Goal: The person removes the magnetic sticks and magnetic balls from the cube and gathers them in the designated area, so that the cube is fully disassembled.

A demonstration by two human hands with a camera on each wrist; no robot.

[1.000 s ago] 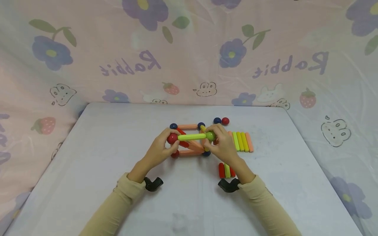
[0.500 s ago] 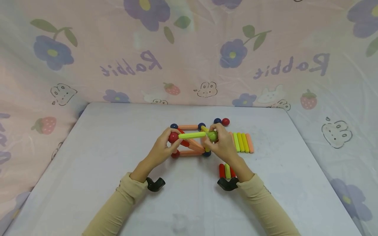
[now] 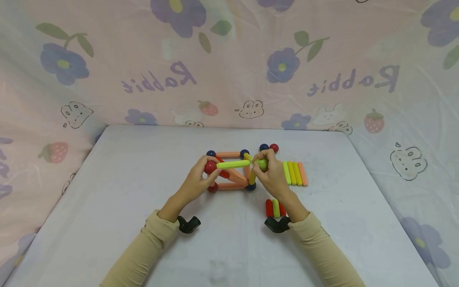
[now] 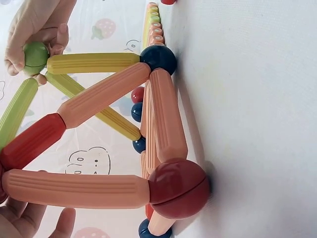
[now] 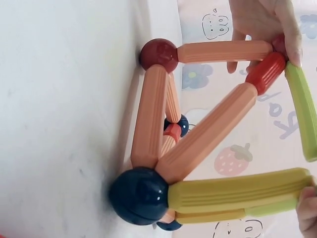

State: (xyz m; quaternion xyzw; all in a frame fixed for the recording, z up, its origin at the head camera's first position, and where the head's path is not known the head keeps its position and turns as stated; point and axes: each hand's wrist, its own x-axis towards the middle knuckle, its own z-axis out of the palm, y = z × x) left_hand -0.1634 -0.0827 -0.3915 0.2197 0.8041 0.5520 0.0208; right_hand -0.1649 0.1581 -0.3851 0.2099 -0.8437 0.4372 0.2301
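hands [image 3: 195, 177] [image 3: 271, 175] pinch red ball [image 3: 210, 167] and green ball [image 3: 263, 164].

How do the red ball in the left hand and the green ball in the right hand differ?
Colour: the red ball is dark, the green ball lighter. Holding: the left hand pinches the red ball; the right hand pinches the green ball. Connections: a light green stick extends from the red ball, whereas a yellow stick meets the green ball. Both are round and above the table.

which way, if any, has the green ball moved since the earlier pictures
Yes: in the head view the green ball has shifted right, judged against the loose dark blue ball.
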